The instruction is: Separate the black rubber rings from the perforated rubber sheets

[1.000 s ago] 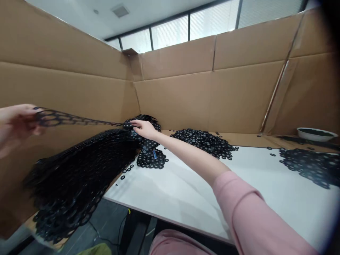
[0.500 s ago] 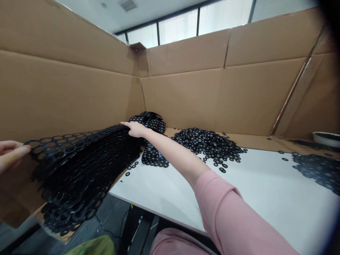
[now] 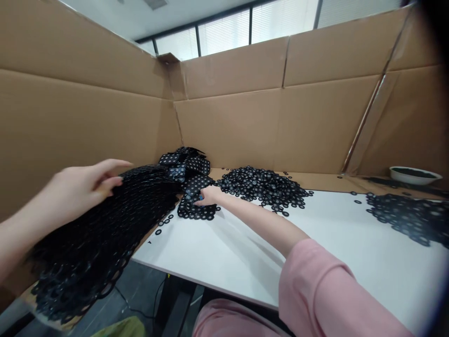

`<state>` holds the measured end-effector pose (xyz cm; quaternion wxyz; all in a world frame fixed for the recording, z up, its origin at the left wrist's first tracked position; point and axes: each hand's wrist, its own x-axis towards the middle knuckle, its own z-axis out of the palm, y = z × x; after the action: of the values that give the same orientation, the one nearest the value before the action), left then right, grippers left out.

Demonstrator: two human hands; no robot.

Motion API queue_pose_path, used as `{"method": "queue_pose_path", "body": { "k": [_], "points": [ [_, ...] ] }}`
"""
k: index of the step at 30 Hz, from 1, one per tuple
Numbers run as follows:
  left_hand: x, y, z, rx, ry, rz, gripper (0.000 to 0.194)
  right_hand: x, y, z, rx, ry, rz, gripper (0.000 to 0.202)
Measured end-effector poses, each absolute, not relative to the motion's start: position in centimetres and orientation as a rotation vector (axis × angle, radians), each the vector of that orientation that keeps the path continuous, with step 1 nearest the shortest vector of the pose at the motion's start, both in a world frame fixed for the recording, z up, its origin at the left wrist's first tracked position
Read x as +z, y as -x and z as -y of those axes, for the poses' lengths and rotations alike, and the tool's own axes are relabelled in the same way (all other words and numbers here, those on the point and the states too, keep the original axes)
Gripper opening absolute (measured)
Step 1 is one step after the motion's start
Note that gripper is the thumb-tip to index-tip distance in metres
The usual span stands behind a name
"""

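White tabletop with two heaps of black rings, loose rings and perforated black sheets.

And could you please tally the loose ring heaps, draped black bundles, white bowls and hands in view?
Loose ring heaps: 2
Draped black bundle: 1
White bowl: 1
Hands (left hand, right hand): 2
Total: 6

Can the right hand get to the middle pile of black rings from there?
Probably yes: the right hand is near the middle pile, and I see nothing blocking the way.
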<state>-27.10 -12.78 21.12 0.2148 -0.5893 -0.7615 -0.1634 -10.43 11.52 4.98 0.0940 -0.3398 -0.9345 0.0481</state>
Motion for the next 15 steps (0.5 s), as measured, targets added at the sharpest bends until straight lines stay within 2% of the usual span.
{"method": "queue_pose_path", "body": {
  "k": [4,7,11,15],
  "points": [
    [19.6,23.0,5.5,0.030,2.007,2.062,0.035,4.2,10.2,-10.6,0.116,1.028,2.777,0.040],
    [17.7,21.8,-0.4,0.151,2.082,1.963,0.036,4.3,9.8,-10.3,0.091,1.024,2.773,0.035],
    [16.2,22.7,-7.1,0.127,1.868,1.980,0.052,4.2,8.6,-9.8,0.043,0.995,2.758,0.034],
    [16.4,25.3,-10.9,-0.055,1.540,2.155,0.062,3.6,6.3,-9.0,0.007,0.870,2.781,0.033]
  ]
}}
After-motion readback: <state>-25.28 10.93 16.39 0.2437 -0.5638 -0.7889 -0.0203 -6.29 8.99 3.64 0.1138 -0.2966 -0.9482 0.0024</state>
